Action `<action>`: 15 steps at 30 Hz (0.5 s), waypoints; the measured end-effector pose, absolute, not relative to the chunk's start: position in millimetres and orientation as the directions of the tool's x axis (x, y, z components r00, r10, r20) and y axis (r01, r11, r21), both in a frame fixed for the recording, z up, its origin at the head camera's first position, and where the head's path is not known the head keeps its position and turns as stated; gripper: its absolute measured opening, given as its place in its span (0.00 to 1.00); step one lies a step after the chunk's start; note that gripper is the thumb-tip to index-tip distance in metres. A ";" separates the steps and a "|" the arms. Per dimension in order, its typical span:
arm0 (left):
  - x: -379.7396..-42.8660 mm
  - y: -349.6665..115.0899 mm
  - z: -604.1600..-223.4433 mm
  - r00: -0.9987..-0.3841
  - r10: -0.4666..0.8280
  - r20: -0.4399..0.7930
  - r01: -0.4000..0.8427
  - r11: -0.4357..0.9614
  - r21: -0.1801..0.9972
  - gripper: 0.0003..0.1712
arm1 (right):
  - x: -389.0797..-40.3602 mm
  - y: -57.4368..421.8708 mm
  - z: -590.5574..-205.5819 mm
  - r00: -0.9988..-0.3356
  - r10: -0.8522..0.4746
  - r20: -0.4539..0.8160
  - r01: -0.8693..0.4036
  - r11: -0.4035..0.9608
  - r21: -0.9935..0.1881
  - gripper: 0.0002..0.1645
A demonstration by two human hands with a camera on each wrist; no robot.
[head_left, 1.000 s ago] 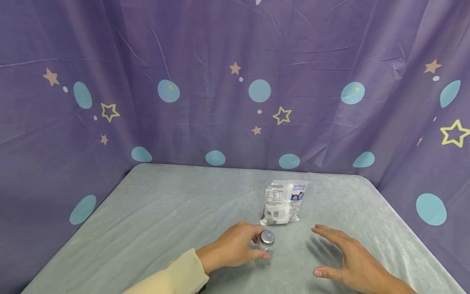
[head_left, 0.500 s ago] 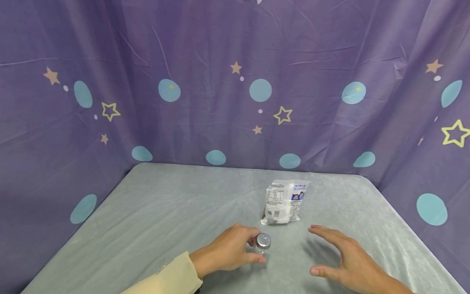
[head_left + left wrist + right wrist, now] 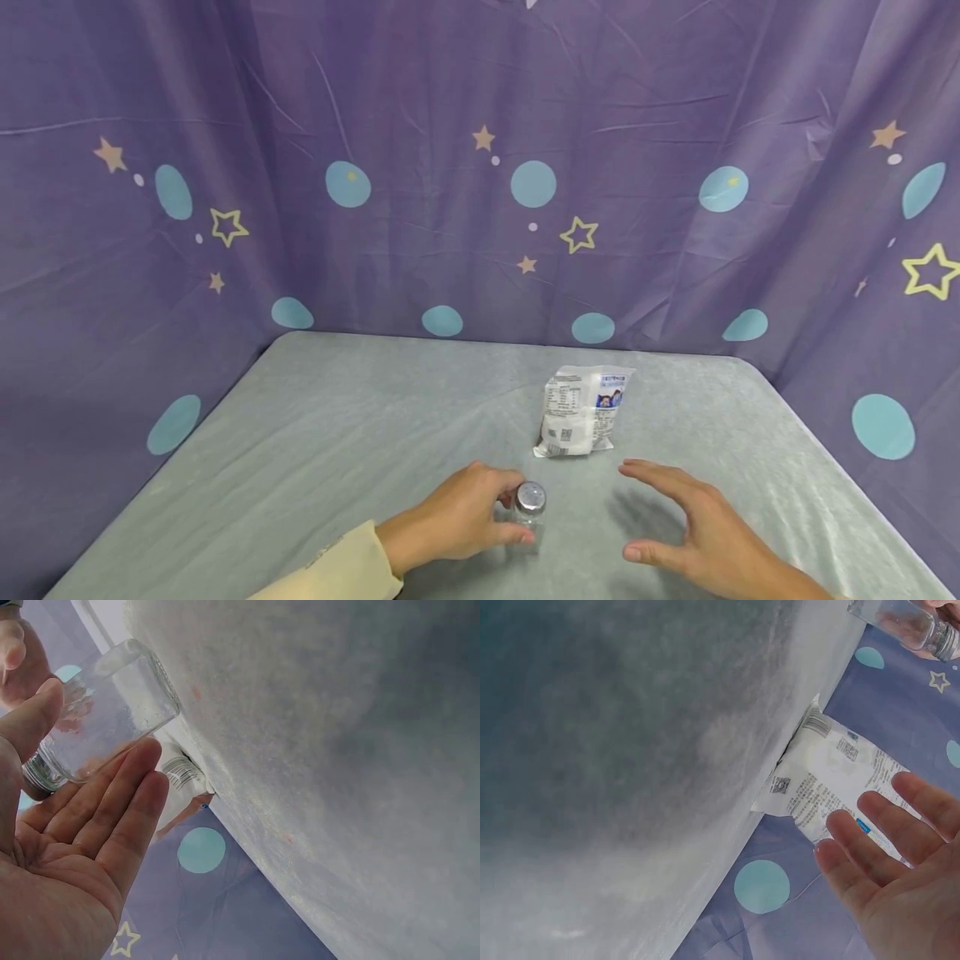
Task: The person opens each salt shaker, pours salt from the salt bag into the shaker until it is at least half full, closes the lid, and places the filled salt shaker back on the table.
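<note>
My left hand [image 3: 461, 517] pinches a clear glass shaker [image 3: 529, 521] between thumb and fingers. The shaker stands upright, with a silver lid [image 3: 532, 497] that appears to have small holes. In the left wrist view the glass body [image 3: 112, 712] lies between the thumb and the extended fingers. Whether its base touches the table cannot be told. My right hand [image 3: 697, 533] hovers to the right, fingers apart and holding nothing. Beyond both hands a white printed plastic bag [image 3: 573, 412] stands on the table; neither hand touches it.
A pale grey-green cloth covers the table [image 3: 360, 417]. Purple curtains [image 3: 420, 250] with stars and blue dots rise behind and on both sides. The bag stands just beyond the shaker, slightly to its right.
My left hand and the shaker have shifted slightly left and toward me. My right hand has drifted a little to the left. The bag stays in place.
</note>
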State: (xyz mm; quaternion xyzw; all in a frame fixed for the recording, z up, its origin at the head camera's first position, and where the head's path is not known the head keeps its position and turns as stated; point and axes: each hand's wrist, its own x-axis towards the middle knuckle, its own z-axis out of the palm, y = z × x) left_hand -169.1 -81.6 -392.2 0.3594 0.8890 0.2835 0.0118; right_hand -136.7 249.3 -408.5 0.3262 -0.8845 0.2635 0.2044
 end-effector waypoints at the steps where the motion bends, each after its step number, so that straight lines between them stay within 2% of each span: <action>1: -168.5 -82.1 -392.5 -0.740 0.646 0.184 0.633 0.579 0.514 0.16 | -136.5 248.3 -408.3 -0.705 -0.469 0.532 -0.684 0.647 -0.337 0.52; 15: -158.8 -85.4 -396.0 -0.718 0.649 0.253 0.662 0.523 0.537 0.17 | -136.1 238.0 -404.2 -0.706 -0.466 0.533 -0.682 0.653 -0.331 0.51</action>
